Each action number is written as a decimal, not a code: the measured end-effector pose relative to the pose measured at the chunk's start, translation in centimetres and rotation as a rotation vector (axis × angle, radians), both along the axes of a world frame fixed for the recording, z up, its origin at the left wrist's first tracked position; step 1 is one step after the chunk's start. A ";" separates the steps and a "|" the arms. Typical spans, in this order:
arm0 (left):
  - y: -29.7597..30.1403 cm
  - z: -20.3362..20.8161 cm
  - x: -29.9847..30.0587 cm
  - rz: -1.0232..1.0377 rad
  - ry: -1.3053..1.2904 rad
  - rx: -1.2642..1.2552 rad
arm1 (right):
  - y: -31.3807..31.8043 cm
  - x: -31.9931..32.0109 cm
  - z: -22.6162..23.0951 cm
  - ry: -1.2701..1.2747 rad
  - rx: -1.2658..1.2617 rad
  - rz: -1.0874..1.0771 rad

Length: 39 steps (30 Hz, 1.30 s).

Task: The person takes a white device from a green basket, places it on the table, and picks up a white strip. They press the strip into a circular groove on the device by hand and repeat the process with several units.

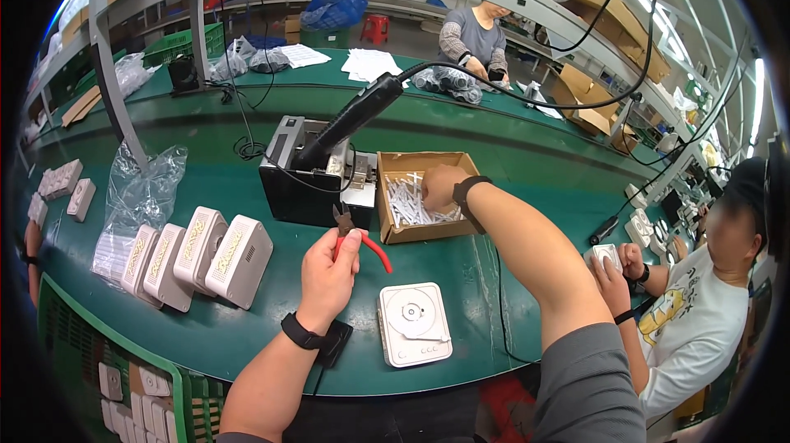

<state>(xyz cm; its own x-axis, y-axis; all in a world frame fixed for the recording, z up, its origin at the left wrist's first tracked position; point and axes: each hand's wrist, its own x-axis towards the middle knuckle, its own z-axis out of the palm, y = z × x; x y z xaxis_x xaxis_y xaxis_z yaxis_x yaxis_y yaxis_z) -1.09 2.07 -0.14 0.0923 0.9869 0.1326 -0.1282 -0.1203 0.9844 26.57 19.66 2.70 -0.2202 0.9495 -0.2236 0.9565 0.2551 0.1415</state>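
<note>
My left hand (327, 274) is closed around red-handled cutting pliers (378, 254), their jaws pointing up and away from me. My right hand (444, 188) reaches into an open cardboard box (428, 234) of small, slender white plastic parts (401, 202). Its fingers are curled down among the parts, and whether one is pinched between them is hidden. In front of me, between my forearms, a white case shaped like a small record player (415, 325) lies flat on the green bench, its round disc and arm facing up.
A black soldering-type handle (354, 118) slants over a black machine (284, 167) left of the box. Several white cases (239, 262) stand at left beside a clear plastic bag (148, 188). A green crate (107, 319) is at lower left. A co-worker (699, 311) works at right.
</note>
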 end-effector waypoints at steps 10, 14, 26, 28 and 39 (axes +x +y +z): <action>0.0 0.0 0.1 0.031 0.061 0.023 | -1.4 4.1 2.8 0.492 -0.092 -0.157; -0.1 0.0 0.2 0.022 0.069 0.016 | -2.1 5.4 2.6 0.711 -0.096 -0.232; 0.3 -0.7 0.2 0.010 0.065 -0.003 | -3.0 9.6 2.6 0.445 0.530 -0.393; 0.3 -0.7 0.2 -0.013 0.038 -0.040 | -3.3 10.7 1.8 0.203 0.540 -0.471; 0.5 -0.9 0.2 -0.008 0.008 -0.050 | -10.6 10.4 1.2 0.665 0.658 -0.275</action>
